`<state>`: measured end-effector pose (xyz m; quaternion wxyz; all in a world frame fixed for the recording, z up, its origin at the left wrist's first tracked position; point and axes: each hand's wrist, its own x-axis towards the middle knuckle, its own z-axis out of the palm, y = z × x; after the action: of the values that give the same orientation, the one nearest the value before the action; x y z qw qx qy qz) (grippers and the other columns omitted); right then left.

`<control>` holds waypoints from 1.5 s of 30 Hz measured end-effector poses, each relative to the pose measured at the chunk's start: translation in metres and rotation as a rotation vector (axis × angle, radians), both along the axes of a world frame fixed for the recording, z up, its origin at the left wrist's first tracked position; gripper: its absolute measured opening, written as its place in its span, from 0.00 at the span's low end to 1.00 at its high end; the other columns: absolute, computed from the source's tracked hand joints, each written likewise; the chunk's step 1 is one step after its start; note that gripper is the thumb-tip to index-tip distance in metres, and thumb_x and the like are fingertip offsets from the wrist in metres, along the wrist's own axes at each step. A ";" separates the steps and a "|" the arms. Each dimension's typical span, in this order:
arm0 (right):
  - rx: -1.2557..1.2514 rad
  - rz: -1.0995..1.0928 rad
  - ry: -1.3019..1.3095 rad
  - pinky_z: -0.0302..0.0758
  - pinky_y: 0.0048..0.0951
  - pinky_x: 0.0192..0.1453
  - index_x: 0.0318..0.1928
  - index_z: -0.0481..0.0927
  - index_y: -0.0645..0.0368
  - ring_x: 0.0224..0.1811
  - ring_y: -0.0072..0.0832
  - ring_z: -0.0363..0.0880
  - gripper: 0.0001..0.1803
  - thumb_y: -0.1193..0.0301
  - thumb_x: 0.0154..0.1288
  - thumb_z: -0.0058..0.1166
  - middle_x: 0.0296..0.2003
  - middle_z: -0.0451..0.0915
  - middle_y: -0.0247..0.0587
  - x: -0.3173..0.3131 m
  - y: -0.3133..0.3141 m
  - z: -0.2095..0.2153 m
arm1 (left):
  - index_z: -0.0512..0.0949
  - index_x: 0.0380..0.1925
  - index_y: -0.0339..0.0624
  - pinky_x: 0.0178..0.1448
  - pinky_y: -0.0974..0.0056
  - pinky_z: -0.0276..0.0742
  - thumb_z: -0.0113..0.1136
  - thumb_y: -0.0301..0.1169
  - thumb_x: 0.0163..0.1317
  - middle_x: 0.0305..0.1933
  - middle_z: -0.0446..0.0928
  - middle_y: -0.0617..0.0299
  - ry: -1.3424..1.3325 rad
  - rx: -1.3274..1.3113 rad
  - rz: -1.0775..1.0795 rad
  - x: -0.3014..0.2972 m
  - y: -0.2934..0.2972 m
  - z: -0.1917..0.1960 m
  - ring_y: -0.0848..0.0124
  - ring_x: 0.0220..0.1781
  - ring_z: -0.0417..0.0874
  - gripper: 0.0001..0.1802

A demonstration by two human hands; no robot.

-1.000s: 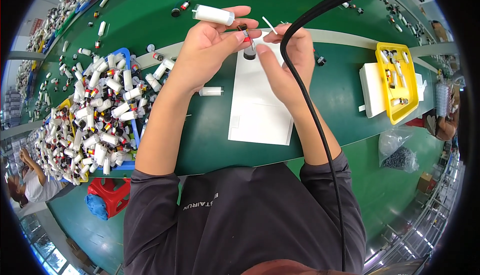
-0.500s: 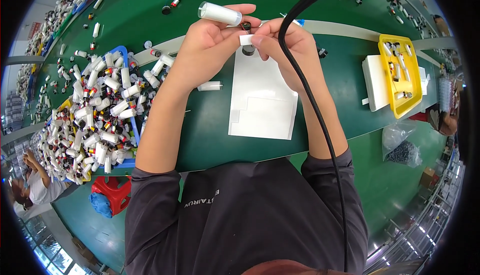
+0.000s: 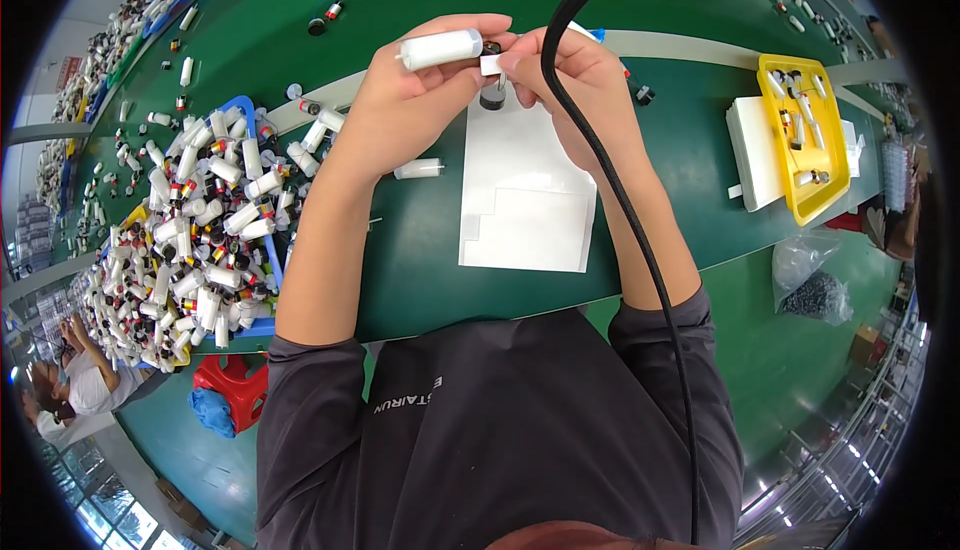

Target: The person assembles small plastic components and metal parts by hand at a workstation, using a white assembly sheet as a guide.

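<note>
because the left hand [image 3: 410,100] is clamped on the white plastic cylinder [image 3: 440,49] above the white sheet [image 3: 525,195] and the right hand [image 3: 580,75] pinches a small white piece [image 3: 490,65] at its dark tip, the piece could slip and fall.

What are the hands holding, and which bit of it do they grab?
The left hand grips a white cylinder near its dark-tipped right end. The right hand pinches a small white piece against that tip; its exact shape cannot be told.
</note>
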<state>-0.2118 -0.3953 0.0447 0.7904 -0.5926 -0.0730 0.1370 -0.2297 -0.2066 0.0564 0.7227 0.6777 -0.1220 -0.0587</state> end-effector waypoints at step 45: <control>-1.112 0.271 -0.545 0.81 0.40 0.42 0.51 0.79 0.66 0.37 0.47 0.82 0.17 0.76 0.62 0.61 0.42 0.76 0.48 -0.111 -0.013 -0.020 | 0.71 0.54 0.39 0.42 0.55 0.81 0.47 0.39 0.79 0.36 0.78 0.59 0.097 0.010 0.500 0.103 0.090 0.010 0.62 0.35 0.83 0.15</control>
<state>-0.3226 -0.4087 0.0247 0.2930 -0.9139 -0.2636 0.0976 -0.1270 -0.1164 0.0669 0.7164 0.6868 0.0845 0.0891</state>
